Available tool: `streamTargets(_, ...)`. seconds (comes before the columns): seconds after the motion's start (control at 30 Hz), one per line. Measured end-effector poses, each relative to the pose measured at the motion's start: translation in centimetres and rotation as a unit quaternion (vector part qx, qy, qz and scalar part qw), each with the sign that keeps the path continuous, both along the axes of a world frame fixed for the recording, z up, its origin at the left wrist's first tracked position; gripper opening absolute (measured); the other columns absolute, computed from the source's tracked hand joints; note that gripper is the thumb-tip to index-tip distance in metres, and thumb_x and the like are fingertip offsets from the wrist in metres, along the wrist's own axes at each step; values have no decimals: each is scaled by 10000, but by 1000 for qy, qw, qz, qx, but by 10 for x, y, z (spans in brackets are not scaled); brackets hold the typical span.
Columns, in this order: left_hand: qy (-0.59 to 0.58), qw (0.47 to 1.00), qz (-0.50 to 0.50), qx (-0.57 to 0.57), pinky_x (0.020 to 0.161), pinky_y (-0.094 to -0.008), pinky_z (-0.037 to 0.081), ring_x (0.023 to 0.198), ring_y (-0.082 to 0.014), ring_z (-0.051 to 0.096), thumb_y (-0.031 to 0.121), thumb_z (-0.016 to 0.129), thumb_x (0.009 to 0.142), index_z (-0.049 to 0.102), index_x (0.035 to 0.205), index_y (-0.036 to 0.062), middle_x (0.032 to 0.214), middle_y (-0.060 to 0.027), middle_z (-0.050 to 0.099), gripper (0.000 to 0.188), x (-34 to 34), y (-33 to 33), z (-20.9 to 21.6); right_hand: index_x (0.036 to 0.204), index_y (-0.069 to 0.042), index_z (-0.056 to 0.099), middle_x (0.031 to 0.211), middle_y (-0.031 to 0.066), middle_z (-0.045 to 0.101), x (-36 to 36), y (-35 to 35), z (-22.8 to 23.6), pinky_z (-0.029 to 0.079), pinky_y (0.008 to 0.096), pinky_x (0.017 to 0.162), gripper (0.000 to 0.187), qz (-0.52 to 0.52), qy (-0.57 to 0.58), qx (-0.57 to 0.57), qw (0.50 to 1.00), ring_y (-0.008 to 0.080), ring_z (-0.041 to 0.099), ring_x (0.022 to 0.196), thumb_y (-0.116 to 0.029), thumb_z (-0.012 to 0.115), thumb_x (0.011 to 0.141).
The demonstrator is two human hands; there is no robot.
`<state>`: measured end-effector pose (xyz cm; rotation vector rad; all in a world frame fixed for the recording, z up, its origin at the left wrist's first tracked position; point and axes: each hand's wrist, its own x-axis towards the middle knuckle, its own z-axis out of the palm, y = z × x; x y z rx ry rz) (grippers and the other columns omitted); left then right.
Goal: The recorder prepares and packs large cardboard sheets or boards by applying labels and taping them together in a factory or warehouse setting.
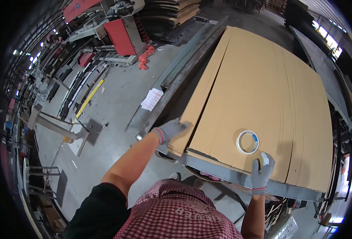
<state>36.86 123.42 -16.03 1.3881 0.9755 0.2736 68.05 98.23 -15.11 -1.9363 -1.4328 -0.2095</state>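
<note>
My left hand, in a grey glove with a red cuff line, is at the left edge of a narrow cardboard strip. Its fingers stretch over the strip's near end. A dark gap separates this strip from the wide cardboard sheet beside it. My right hand, also gloved in grey, is at the sheet's near edge with fingers apart, holding nothing. Just beyond those fingertips a roll of white tape with a blue-marked core lies flat on the sheet.
A grey metal frame borders the cardboard. White paper sheets lie on the metal beam to the left. Farther off stand a red machine with a coiled red hose and stacked dark sheets. A metal stand is at left.
</note>
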Motion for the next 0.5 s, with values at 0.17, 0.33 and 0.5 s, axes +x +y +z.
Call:
streamTargets(0.17, 296, 877, -165, 342, 992, -454, 356, 1142, -449, 430, 588, 458, 878, 402, 1316, -32, 1243, -282, 487, 761, -6, 5, 45, 1141, 16, 534, 1099, 182, 556, 0, -6, -5, 412, 394, 919, 333, 3, -3, -2, 1000, 305, 525, 1043, -35, 600, 818)
streamTargets(0.33, 142, 839, -49, 523, 1026, -451, 336, 1258, -436, 356, 396, 677, 785, 260, 1398, -48, 1380, -301, 318, 865, -77, 11, 69, 1097, 10, 571, 1039, 75, 562, -70, -23, 24, 430, 276, 855, 264, -74, 231, 55, 969, 140, 535, 958, 36, 549, 835)
streamTargets(0.5, 45, 911, -115, 394, 1067, -423, 320, 1320, -503, 235, 154, 696, 701, 116, 1447, -5, 1442, -365, 108, 959, -91, 37, 47, 1065, -3, 598, 976, 131, 610, -249, 29, 64, 477, 320, 762, 283, 70, 187, -70, 977, 224, 590, 832, -61, 641, 792)
